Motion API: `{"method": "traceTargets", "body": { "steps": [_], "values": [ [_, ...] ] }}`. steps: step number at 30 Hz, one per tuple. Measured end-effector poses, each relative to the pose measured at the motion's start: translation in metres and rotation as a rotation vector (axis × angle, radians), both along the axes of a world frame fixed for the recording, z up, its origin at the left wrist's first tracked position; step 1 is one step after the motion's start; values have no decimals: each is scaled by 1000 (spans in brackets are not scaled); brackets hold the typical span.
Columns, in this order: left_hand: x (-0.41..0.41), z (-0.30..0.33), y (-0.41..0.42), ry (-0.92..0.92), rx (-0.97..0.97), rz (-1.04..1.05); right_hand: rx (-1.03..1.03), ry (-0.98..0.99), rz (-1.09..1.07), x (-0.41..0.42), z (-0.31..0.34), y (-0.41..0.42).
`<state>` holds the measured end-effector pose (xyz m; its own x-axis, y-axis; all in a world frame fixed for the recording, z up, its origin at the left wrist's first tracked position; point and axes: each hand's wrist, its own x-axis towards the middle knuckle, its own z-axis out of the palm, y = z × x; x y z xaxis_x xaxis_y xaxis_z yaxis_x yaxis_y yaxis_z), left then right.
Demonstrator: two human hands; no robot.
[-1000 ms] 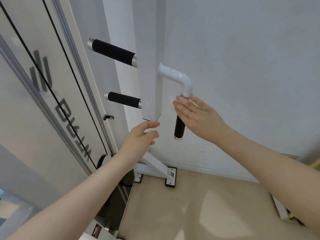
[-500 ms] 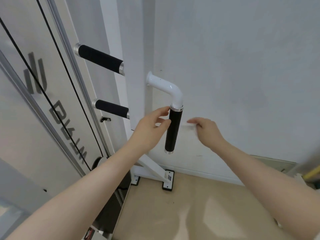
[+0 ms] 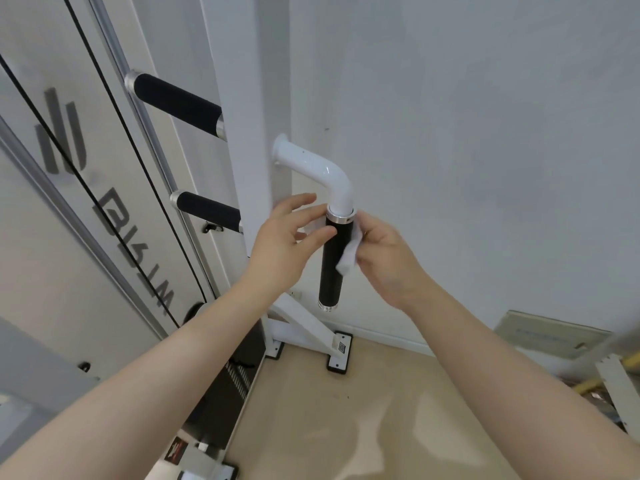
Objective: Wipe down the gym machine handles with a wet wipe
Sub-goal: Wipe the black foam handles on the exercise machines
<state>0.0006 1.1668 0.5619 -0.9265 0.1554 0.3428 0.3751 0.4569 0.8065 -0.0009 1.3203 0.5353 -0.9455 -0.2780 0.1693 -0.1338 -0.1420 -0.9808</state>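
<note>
Your right hand (image 3: 382, 258) pinches the limp, light wet wipe (image 3: 349, 258) against the rigid black handle grip (image 3: 332, 261), your left hand (image 3: 287, 237) loose-fingered beside it; wrap the wipe around the grip's upper end.

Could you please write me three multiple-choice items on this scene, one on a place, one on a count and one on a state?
1. Where is the wet wipe?
A. On the floor
B. Against the right side of the hanging black grip
C. Draped over the top horizontal grip

2. How many black grips show?
A. Two
B. Three
C. Five

3. How is the left hand?
A. Fingers extended, thumb tip at the hanging grip
B. Clenched in a fist at the floor
C. Wrapped round the middle horizontal grip

Answers:
1 B: the right hand holds the white wipe to that grip's side.
2 B: two horizontal grips, upper and lower, plus the hanging one.
3 A: its fingers reach toward the white post and grip nothing.
</note>
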Motion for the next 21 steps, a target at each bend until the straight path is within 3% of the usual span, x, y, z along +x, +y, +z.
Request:
{"method": "traceTargets", "body": {
  "steps": [2, 6, 10, 13, 18, 21],
  "values": [
    [0, 0, 1, 1, 5, 3, -46, 51, -35, 0, 6, 0],
    [-3, -1, 3, -6, 9, 19, 212, 7, -65, 17, -29, 3],
    [-3, 2, 6, -46, 51, -28, 8, 81, -281, 7, 2, -1],
    [-4, 5, 4, -73, 41, -71, -71, 139, -316, 2, 14, -7],
    [-6, 6, -2, -109, -29, -76, 418, -97, -389, 16, -59, -18],
    [-7, 7, -6, -108, -61, -133, 365, -99, -510, 13, -54, -28]
  ]
}}
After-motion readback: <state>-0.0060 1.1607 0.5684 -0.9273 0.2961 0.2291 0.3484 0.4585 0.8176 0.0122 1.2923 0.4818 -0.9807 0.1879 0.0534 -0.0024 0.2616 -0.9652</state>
